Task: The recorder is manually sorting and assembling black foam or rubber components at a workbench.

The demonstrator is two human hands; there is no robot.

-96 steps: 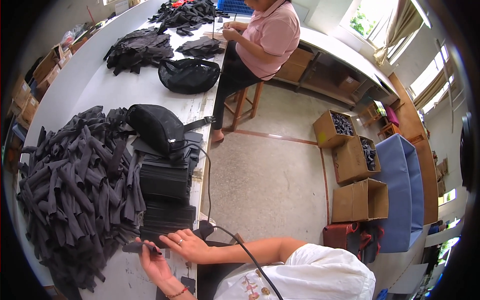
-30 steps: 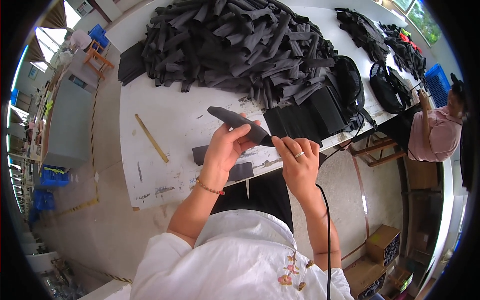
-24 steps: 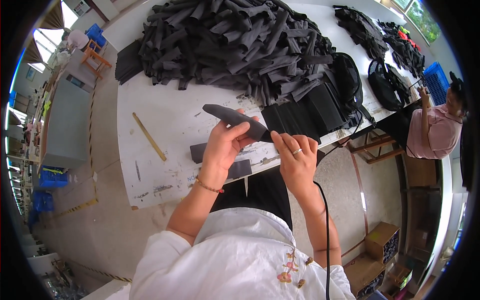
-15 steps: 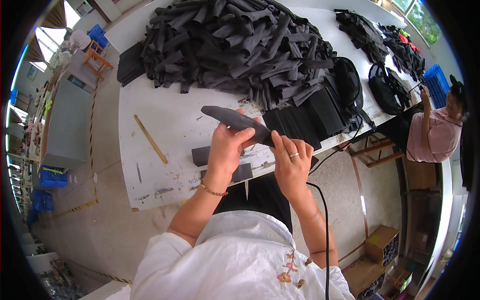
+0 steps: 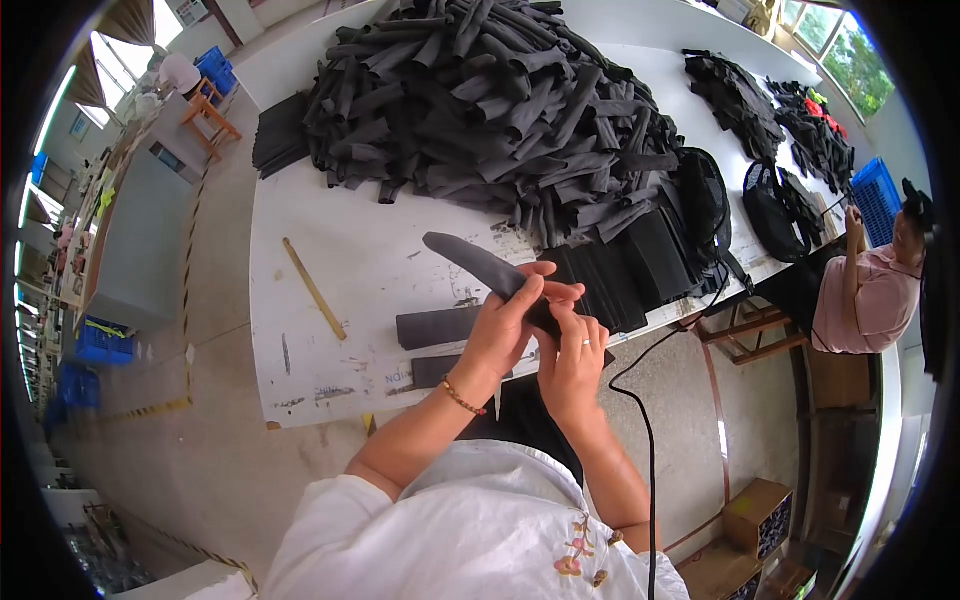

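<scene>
A dark grey fabric piece (image 5: 470, 260), long and tube-like with a rounded end, is held above the table's near edge. My left hand (image 5: 510, 325) grips it around the middle, thumb on top. At the piece's near end, my right hand (image 5: 574, 362) pinches with thumb and fingers; the fingers of both hands meet there and partly hide it. Below and left of my hands, two flat dark strips lie on the white table: one strip (image 5: 432, 329) farther off and another strip (image 5: 432, 371) nearer the edge. A large heap of similar dark pieces (image 5: 500, 120) rises behind.
A yellowish wooden stick (image 5: 313, 288) lies at the left of the white table (image 5: 350, 235). Black folded stacks (image 5: 655, 255) and a black mesh bag (image 5: 705, 200) stand to the right. A black cable (image 5: 640, 395) hangs beside my right arm. Another person (image 5: 870, 290) sits at far right.
My left hand has slid along the fabric piece toward its near end, closer to my right hand. Both hands sit slightly lower in view, and the view has shifted a little.
</scene>
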